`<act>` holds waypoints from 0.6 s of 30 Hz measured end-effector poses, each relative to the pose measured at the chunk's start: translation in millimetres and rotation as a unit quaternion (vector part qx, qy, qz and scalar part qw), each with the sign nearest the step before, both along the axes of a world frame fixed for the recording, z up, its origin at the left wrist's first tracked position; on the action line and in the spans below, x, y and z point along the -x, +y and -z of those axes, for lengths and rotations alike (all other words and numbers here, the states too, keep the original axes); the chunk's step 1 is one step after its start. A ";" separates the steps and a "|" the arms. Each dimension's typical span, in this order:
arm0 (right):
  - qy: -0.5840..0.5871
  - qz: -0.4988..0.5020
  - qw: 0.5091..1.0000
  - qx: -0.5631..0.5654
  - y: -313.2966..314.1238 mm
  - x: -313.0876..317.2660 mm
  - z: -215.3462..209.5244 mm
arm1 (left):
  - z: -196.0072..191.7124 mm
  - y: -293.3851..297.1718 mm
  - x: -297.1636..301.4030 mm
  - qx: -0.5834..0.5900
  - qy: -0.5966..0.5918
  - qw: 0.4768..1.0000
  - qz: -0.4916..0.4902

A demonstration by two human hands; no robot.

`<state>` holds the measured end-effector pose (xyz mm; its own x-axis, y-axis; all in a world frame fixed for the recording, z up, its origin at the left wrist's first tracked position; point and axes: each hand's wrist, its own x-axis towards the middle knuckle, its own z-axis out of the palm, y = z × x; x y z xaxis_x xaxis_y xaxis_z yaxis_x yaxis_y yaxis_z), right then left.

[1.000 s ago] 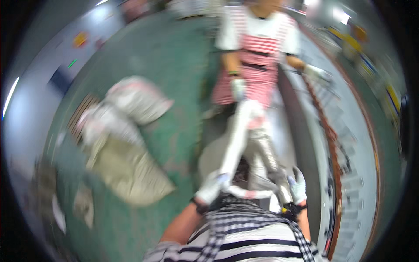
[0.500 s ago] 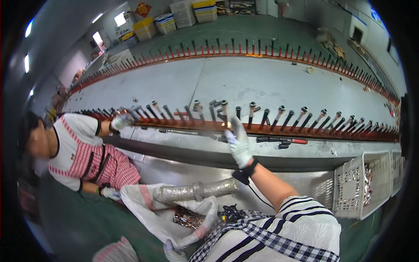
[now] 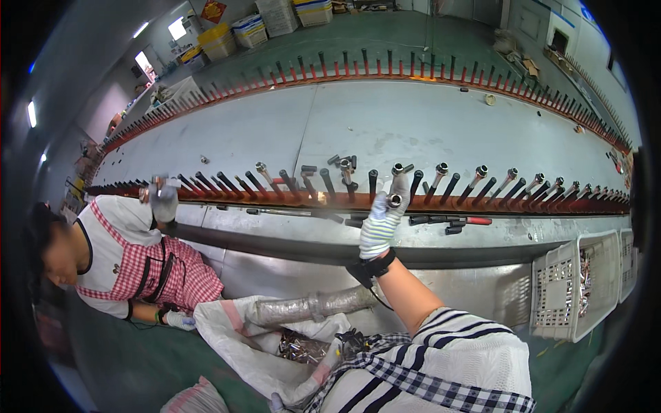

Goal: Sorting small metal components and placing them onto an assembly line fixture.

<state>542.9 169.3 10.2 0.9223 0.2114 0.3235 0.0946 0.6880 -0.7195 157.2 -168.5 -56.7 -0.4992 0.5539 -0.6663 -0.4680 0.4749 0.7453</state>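
The gloved right hand (image 3: 383, 219) reaches up to the near edge of the long grey table (image 3: 385, 124), fingers clamped on one small metal fitting (image 3: 394, 200) held at the red rail (image 3: 482, 201) of slanted black pegs (image 3: 372, 182); about six pegs near it carry similar shiny caps. The left hand (image 3: 277, 403) shows only as a glove tip at the bottom, its fingers' state hidden, beside one open white sack (image 3: 234, 341) of metal parts. One white lattice basket (image 3: 575, 286) hangs at the table's right front. A co-worker's gloved hand (image 3: 164, 201) touches the rail's left end.
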 end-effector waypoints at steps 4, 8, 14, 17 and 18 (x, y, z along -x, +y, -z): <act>0.003 -0.157 0.961 0.228 15.9 -31.6 -9.1 | -31.9 18.7 -7.0 0.071 0.187 0.971 0.130; -0.107 -0.151 0.982 0.034 18.0 -32.6 -42.6 | -38.7 22.6 -21.5 0.046 0.123 0.989 0.063; -0.241 0.187 0.943 0.136 -34.8 -52.7 -32.1 | -42.1 25.4 -26.4 0.034 0.114 0.991 0.057; 0.187 -0.133 0.955 -0.186 -19.7 -91.0 15.9 | -43.3 27.8 -31.6 0.033 0.114 0.991 0.062; 0.089 -0.171 0.981 -0.039 -9.6 -105.4 33.1 | -44.1 27.8 -32.6 0.034 0.116 0.991 0.064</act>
<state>648.3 159.6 -22.9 0.8453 0.4987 0.1918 -0.2726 0.7113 -0.6479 189.9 -140.7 -12.6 -0.5713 0.5808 -0.5799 -0.2202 0.5722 0.7900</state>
